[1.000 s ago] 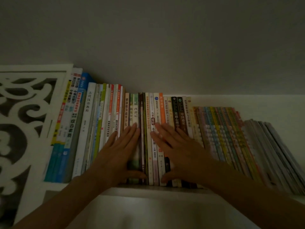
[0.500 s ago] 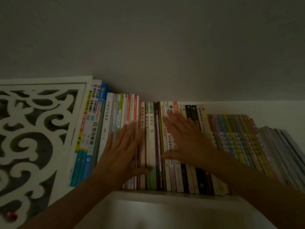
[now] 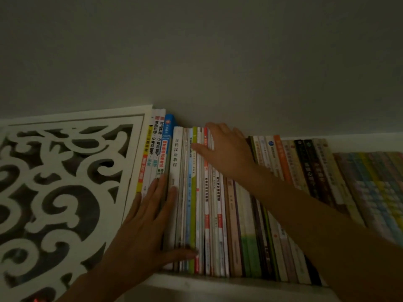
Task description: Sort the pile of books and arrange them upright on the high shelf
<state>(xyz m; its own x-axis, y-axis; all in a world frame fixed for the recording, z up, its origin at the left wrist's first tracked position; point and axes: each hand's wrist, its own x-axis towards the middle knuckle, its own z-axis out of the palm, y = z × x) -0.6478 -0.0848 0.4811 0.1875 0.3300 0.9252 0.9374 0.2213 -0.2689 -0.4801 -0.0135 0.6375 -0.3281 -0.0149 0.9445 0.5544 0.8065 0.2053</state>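
Row of books (image 3: 239, 214) stands upright on the shelf (image 3: 218, 282), spines facing near, wall behind. Carved panel (image 3: 65, 182) at the row's left end, touching the leftmost books. Left hand (image 3: 144, 232) lies flat on the spines near the left end, low, thumb along their bottom edge. Right hand (image 3: 229, 149) sits farther right and higher, on the tops of the books, forearm crossing the spines to its right.

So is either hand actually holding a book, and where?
No. The left hand lies flat on the spines; the right hand rests over book tops.
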